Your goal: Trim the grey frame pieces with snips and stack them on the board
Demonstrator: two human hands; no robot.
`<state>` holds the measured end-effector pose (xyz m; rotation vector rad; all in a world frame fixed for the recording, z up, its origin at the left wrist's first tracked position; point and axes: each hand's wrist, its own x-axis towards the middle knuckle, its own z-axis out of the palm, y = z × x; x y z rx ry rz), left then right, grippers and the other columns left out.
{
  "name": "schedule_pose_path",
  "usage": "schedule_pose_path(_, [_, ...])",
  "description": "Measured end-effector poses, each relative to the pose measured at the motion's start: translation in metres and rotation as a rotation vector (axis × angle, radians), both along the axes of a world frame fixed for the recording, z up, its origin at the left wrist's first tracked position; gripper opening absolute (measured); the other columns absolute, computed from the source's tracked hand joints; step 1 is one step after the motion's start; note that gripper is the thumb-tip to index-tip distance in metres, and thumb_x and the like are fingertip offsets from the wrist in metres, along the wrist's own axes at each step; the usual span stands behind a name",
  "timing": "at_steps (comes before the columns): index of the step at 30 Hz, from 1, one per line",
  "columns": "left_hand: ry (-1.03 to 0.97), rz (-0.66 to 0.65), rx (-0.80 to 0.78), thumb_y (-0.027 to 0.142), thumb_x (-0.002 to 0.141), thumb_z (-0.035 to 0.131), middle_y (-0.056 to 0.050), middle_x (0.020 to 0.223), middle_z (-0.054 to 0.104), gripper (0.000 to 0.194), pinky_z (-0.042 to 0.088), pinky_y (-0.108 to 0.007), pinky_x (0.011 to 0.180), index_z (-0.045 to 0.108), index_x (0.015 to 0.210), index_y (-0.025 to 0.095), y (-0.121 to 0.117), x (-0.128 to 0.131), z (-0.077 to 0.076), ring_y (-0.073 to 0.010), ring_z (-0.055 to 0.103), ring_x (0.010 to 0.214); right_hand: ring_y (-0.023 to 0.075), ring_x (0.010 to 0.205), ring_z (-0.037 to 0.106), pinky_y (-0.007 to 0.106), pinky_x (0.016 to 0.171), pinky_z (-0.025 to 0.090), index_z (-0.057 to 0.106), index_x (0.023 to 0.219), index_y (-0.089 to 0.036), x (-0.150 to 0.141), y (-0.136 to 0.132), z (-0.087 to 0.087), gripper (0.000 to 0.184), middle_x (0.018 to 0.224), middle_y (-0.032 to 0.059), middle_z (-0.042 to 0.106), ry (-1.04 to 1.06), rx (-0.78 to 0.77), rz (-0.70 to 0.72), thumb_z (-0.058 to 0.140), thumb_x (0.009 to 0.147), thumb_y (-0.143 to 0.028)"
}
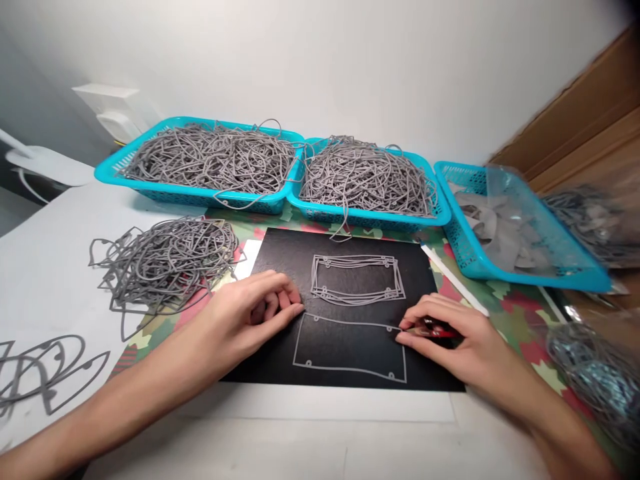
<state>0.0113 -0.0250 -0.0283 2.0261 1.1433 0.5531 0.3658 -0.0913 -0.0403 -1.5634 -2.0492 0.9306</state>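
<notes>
Forearms [100, 410], grey frame [350, 369] between left grip [260, 307], pinching corner, and right grip [467, 325], clasping tool [443, 331]

White fitting [107, 99] on pale wall [350, 73], left; brown cardboard [590, 100] at right.

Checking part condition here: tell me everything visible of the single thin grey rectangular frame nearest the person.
The thin grey rectangular frame looks like soft rubber or plastic, with an open middle and four small ring-like tabs just inside the corners. Its long sides are wavy. It lies on the black rectangular mat. The left hand is at its far left corner and the right hand at its far right; exact contact is unclear.
</notes>
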Motion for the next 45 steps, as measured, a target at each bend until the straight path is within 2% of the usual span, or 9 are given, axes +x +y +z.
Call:
schedule_pose_path(7, [0.012, -0.015, -0.029, 0.033, 0.109, 0.060, 0.001, 0.084, 0.069, 0.023, 0.045, -0.023, 0.058, 0.072, 0.093, 0.021, -0.005, 0.007, 0.000, -0.0126, 0.057, 0.066, 0.0227, 0.086, 0.069, 0.038, 0.082, 0.052, 0.075, 0.101, -0.029, 0.005, -0.001, -0.010, 0.021, 0.096, 0.0025, 0.075, -0.005, 0.047, -0.003, 0.076, 0.109, -0.048])
schedule_pose_path(12, [0.034, -0.065, -0.028, 0.028, 0.108, 0.063, 0.000, 0.097, 0.071, 0.011, 0.050, -0.026, 0.068, 0.072, 0.104, 0.023, -0.009, 0.003, -0.011, -0.0149, 0.063, 0.078, 0.0226, 0.085, 0.069, 0.038, 0.083, 0.052, 0.075, 0.102, -0.030, 0.006, 0.000, -0.013, 0.020, 0.095, 0.0015, 0.074, -0.003, 0.065, 0.005, 0.076, 0.109, -0.049])
schedule_pose_path(17, [0.118, -0.117, 0.012, 0.028, 0.116, 0.052, -0.001, 0.101, 0.069, 0.017, 0.049, -0.030, 0.074, 0.065, 0.106, 0.024, -0.015, 0.001, -0.019, -0.0164, 0.064, 0.085, 0.0221, 0.085, 0.067, 0.037, 0.081, 0.050, 0.073, 0.102, -0.029, 0.003, 0.000, -0.010, 0.019, 0.094, 0.0017, 0.073, -0.029, 0.054, 0.024, 0.073, 0.112, -0.045])
schedule_pose_path(24, [0.183, -0.154, 0.073, 0.035, 0.122, 0.039, -0.001, 0.101, 0.066, 0.027, 0.045, -0.035, 0.071, 0.059, 0.105, 0.026, -0.023, -0.003, -0.006, -0.0202, 0.062, 0.080, 0.0212, 0.088, 0.065, 0.035, 0.079, 0.047, 0.066, 0.102, -0.027, 0.001, 0.001, -0.002, 0.022, 0.100, 0.0027, 0.071, -0.061, 0.011, 0.070, 0.061, 0.118, -0.042])
schedule_pose_path(28, [0.161, -0.143, 0.064, 0.031, 0.121, 0.042, 0.001, 0.097, 0.068, 0.022, 0.048, -0.032, 0.068, 0.058, 0.107, 0.028, -0.024, -0.003, -0.007, -0.0189, 0.064, 0.078, 0.0199, 0.088, 0.069, 0.032, 0.079, 0.052, 0.067, 0.105, -0.028, -0.003, -0.001, -0.004, 0.024, 0.099, 0.0011, 0.073, 0.016, -0.040, -0.007, 0.059, 0.119, -0.046])
schedule_pose_path(32, [0.103, -0.037, 0.172, 0.031, 0.121, 0.045, 0.000, 0.105, 0.070, 0.012, 0.052, -0.031, 0.075, 0.056, 0.120, 0.027, -0.012, 0.008, -0.016, -0.0183, 0.069, 0.086, 0.0214, 0.093, 0.075, 0.031, 0.084, 0.059, 0.076, 0.115, -0.029, -0.008, 0.005, -0.005, 0.025, 0.105, 0.0019, 0.079, 0.126, -0.006, -0.176, 0.070, 0.111, -0.054])
schedule_pose_path(35, [0.066, -0.010, 0.228, 0.030, 0.119, 0.046, -0.002, 0.106, 0.071, 0.012, 0.052, -0.032, 0.076, 0.057, 0.120, 0.025, 0.007, 0.020, -0.012, -0.0194, 0.069, 0.087, 0.0210, 0.089, 0.073, 0.030, 0.080, 0.058, 0.079, 0.117, -0.028, -0.008, 0.023, -0.002, 0.031, 0.104, 0.0030, 0.078, 0.174, 0.074, -0.269, 0.074, 0.107, -0.057])
schedule_pose_path(39, [-0.007, -0.039, 0.225, 0.029, 0.115, 0.050, -0.001, 0.097, 0.069, 0.009, 0.050, -0.031, 0.073, 0.058, 0.114, 0.023, 0.034, 0.028, -0.003, -0.0181, 0.066, 0.081, 0.0198, 0.079, 0.066, 0.030, 0.070, 0.055, 0.074, 0.113, -0.024, -0.005, 0.059, 0.001, 0.041, 0.090, 0.0022, 0.071, 0.274, 0.099, -0.282, 0.073, 0.102, -0.064])
schedule_pose_path(45, [-0.044, -0.023, 0.256, 0.025, 0.112, 0.052, 0.001, 0.088, 0.066, 0.012, 0.047, -0.028, 0.068, 0.058, 0.102, 0.023, 0.059, 0.027, -0.020, -0.0158, 0.061, 0.074, 0.0202, 0.077, 0.068, 0.032, 0.072, 0.056, 0.069, 0.110, -0.023, -0.009, 0.084, -0.017, 0.050, 0.084, 0.0015, 0.070, 0.267, 0.112, -0.264, 0.071, 0.099, -0.071])
